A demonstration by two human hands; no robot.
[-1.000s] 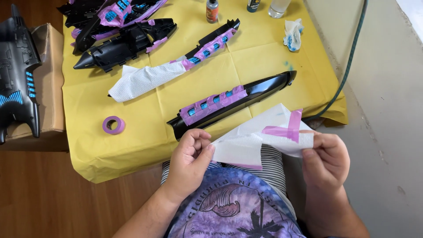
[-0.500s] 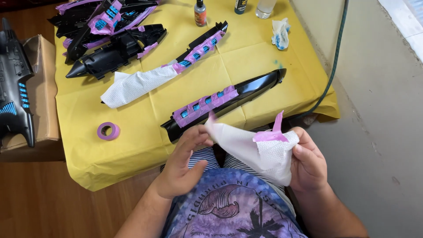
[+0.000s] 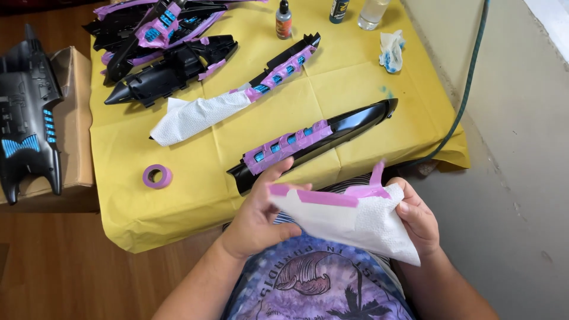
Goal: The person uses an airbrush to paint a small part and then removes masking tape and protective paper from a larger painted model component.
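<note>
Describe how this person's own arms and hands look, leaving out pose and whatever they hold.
Both forearms are bare, with no sleeves showing. The left hand and right hand wear no gloves; no rings, watch or bracelets show. Fingernails are short and unpainted.

A white paper towel edged with purple masking tape [image 3: 349, 222] sits between the left hand [image 3: 258, 216] and right hand [image 3: 418, 216], just before the yellow paper table cover [image 3: 178, 207]. On that cover, nearest the hands, lies a long black plastic model panel with taped slots [image 3: 314, 142]; left of it a small purple tape roll [image 3: 157, 176]. Behind it lies a second taped black strip with a towel-wrapped end [image 3: 237, 101] — farther back, a pile of black model parts [image 3: 160, 53]. Small bottles [image 3: 284, 19] stand along the far edge, a crumpled tissue [image 3: 391, 50] to their right. Off the cover's left side, a black winged model piece [image 3: 26, 130] rests on a brown cardboard box [image 3: 74, 118].
</note>
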